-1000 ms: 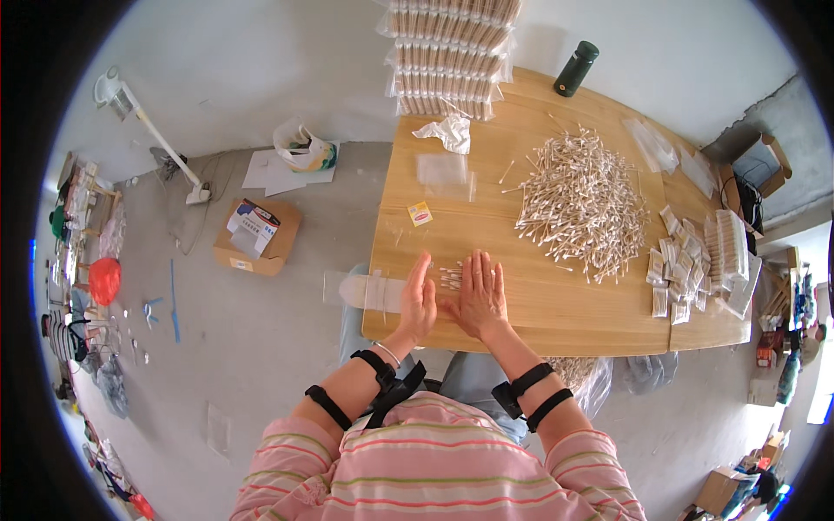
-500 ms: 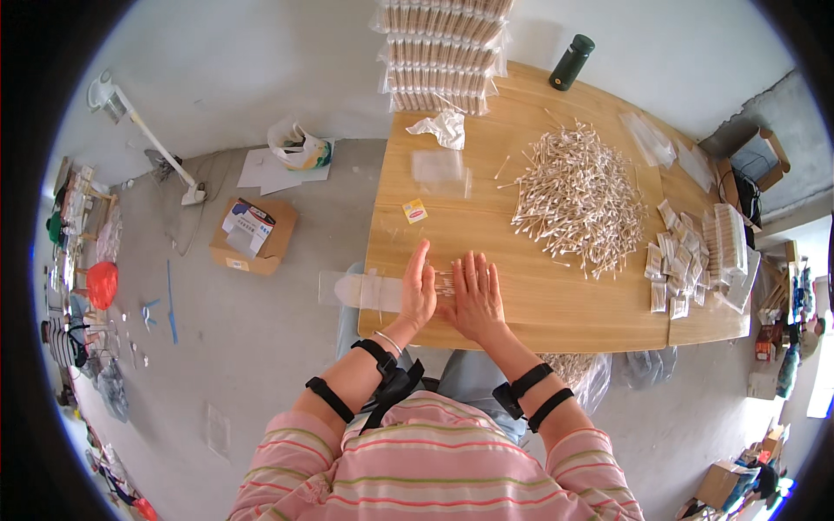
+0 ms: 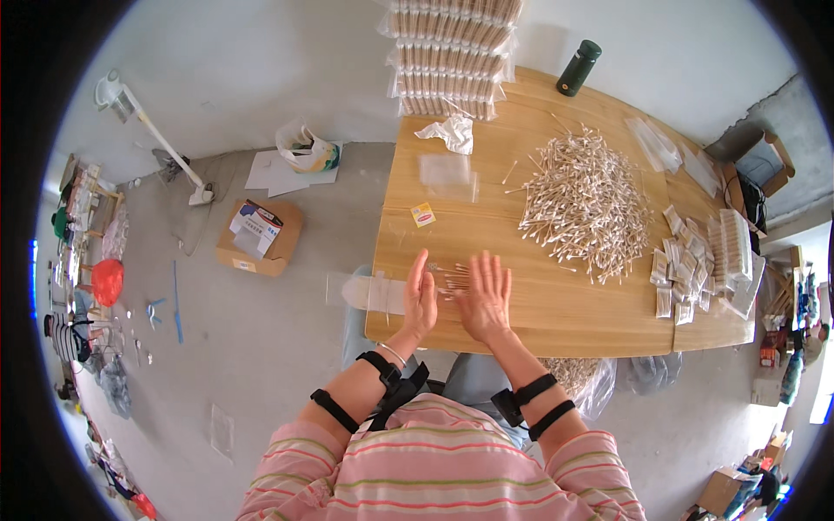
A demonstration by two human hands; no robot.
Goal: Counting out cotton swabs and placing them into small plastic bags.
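So I'm watching this person at a wooden surface, and between their hands there's a small bunch of cotton swabs lying flat. The sticks run roughly sideways, long axis going from one hand to the other, white tips showing at the end facing the left hand. That hand is open, standing on edge, fingers aimed away from the body. The right hand is open too, back up, fingers slightly spread, right by the other end; can't tell if it's touching the sticks. Neither one's gripping anything. Big loose swab pile beyond the right hand, little yellow card just past the left.
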